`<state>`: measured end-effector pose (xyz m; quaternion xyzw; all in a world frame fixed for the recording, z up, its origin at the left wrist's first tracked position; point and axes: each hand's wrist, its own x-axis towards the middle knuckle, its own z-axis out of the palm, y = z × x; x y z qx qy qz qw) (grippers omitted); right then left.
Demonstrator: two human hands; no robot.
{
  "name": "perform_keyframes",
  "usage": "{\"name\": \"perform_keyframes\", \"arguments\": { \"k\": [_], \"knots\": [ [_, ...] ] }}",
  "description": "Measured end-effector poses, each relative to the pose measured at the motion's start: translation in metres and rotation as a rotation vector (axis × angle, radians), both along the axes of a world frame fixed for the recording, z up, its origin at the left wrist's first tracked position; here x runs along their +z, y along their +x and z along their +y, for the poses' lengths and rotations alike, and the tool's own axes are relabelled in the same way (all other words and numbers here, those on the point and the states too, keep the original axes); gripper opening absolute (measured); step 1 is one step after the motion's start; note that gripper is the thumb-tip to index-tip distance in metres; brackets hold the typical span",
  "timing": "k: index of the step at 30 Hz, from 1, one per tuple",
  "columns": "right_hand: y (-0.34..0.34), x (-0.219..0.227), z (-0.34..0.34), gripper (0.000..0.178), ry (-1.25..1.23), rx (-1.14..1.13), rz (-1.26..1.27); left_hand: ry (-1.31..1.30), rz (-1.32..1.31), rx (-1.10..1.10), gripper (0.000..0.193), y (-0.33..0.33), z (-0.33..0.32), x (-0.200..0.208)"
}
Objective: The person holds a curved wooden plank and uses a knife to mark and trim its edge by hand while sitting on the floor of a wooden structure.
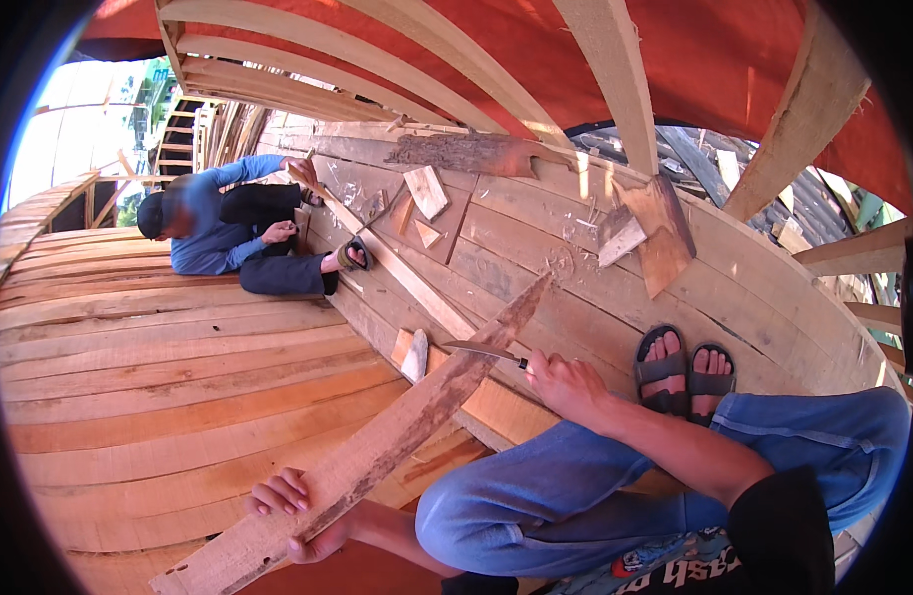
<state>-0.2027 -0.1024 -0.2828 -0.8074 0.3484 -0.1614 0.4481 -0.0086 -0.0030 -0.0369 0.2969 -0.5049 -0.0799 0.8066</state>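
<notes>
My left hand (296, 514) is closed around the lower end of a long wooden plank (377, 441), thumb on one edge and fingers over the other. The plank slants up and away to the right, tapering to a point, with dark rough bark along its side. In my right hand (568, 385) is a knife (484, 349) with a dark handle. Its curved blade points left and lies over the plank's upper part; whether it touches the wood I cannot tell.
A co-worker (209, 218) in blue sits at the far left, holding a long wood strip (397, 263). Wood offcuts (655, 233) and shavings lie on the plank floor (516, 223). Curved wooden ribs (615, 69) rise before a red tarp (714, 59). My sandalled feet (680, 369) rest at right.
</notes>
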Motion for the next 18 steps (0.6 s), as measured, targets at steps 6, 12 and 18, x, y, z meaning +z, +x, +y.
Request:
{"name": "perform_keyframes", "arguments": {
  "k": [6, 12, 18],
  "knots": [
    [0.007, 0.022, 0.010, 0.024, 0.181, 0.028, -0.043, -0.006, 0.024, 0.000, 0.042, 0.009, 0.006, -0.001],
    [0.000, 0.004, 0.004, 0.024, 0.057, 0.000, -0.010, 0.001, -0.010, 0.009, 0.043, 0.008, 0.002, -0.002],
    [0.006, 0.013, 0.008, 0.024, 0.087, 0.032, -0.005, 0.005, -0.012, 0.021, 0.043, 0.004, 0.004, 0.001]
  ]
}}
